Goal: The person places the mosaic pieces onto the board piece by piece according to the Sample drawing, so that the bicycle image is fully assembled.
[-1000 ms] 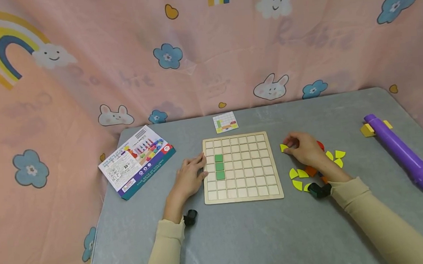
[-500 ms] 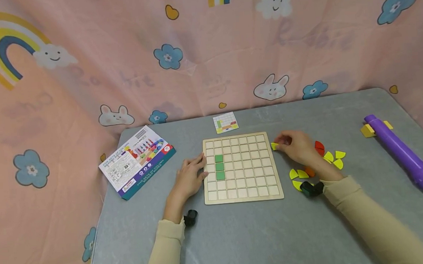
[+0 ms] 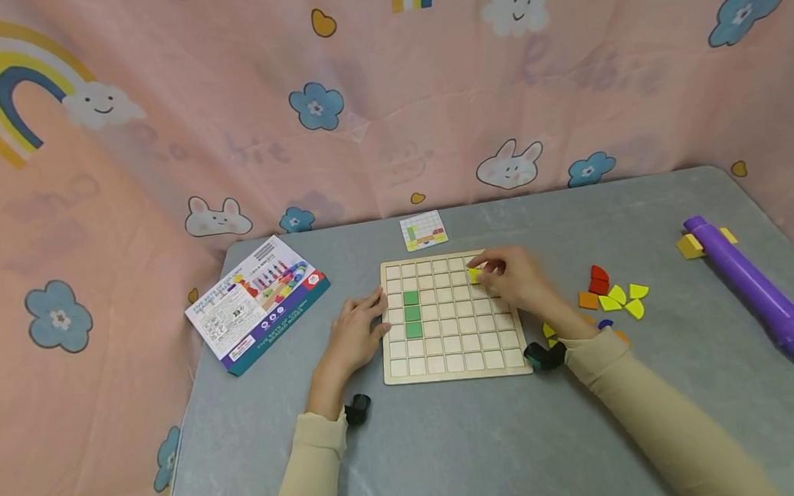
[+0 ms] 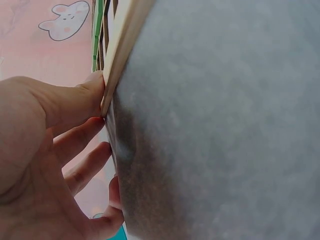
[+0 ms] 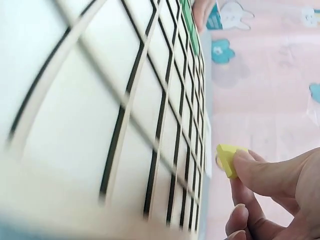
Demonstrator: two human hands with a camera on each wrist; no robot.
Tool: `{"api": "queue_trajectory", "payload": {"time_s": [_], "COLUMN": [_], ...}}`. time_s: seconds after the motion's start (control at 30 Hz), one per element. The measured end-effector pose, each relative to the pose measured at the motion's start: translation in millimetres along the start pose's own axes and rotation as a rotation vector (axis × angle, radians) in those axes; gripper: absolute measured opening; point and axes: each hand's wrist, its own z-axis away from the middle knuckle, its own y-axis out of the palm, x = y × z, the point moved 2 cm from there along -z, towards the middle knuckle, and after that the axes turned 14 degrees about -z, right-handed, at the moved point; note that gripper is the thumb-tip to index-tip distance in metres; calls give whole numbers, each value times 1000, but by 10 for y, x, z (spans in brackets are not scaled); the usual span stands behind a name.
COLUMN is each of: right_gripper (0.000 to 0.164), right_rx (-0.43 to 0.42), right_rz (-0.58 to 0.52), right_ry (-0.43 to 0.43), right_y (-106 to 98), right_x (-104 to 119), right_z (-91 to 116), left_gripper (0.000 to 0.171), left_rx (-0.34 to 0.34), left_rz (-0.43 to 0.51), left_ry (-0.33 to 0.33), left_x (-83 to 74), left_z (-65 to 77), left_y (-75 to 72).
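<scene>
A wooden grid board (image 3: 457,377) lies flat on the table, with several green square tiles (image 3: 411,314) in one column at its left. My left hand (image 3: 353,334) rests beside the board, thumb and fingertips touching its left edge; the left wrist view shows the thumb (image 4: 92,95) right against the wood. Over the board's upper right part, my right hand (image 3: 520,279) pinches a small yellow tile (image 3: 475,275) between thumb and fingers. In the right wrist view this yellow tile (image 5: 228,159) is held up off the grid, its far side covered by the fingers.
Yellow quarter-round pieces (image 3: 635,308), red pieces (image 3: 598,281) and an orange square (image 3: 587,301) lie right of the board. A pattern card (image 3: 424,231) sits behind it, a printed box (image 3: 258,304) at left. A purple tube (image 3: 759,289) leans on a yellow block (image 3: 689,245) at far right.
My right hand has moved left from beside the loose pieces to over the board's upper right, carrying the yellow tile. The left hand has stayed at the board's edge.
</scene>
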Motion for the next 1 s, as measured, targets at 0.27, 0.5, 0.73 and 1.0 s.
{"api": "queue_trajectory", "payload": {"time_s": [0.27,0.5,0.73,1.0], "right_gripper": [18,11,7,4], "right_rx": [65,92,106,110], "right_rz": [-34,-42,-19,18], "right_ry": [25,47,66,71], "right_y": [378,621,757,776], "right_x": [81,143,162,227], "right_z": [-103,-161,-202,-205], "left_gripper": [58,58,58,59], "left_rx": [3,-3,-6,-6], "left_rz": [2,4,-4,4], "left_ry": [-5,-4,-6,-7], "left_x": [-6,-6,-3,8], "left_z": [-1,3,4,-1], "left_y": [-7,0,-5,5]}}
